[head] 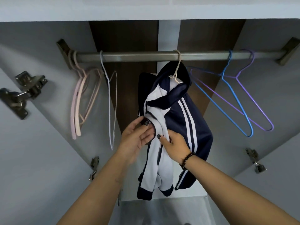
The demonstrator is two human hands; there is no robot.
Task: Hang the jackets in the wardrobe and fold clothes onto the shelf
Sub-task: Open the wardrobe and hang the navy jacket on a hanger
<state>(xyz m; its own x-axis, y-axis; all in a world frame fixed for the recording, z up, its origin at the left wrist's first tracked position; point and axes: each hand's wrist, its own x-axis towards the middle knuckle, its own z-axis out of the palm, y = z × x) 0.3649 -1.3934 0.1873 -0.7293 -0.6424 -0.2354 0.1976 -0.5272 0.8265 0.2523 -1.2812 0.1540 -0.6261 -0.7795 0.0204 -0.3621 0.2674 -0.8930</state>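
A navy jacket [186, 120] with white side stripes and white lining hangs on a beige hanger [177, 69] from the wardrobe's metal rail [129, 55]. My left hand [136, 135] pinches the jacket's left front edge by the zip between thumb and fingers. My right hand [174, 144], with a bead bracelet on its wrist, grips the white front panel beside it. Both hands meet at the jacket's middle.
Several pink hangers [81, 101] and a white one [112, 108] hang left on the rail; a blue hanger [233, 98] and a purple hanger [253, 101] hang right. Open doors with metal hinges [22, 93] flank both sides. A shelf [162, 208] lies below.
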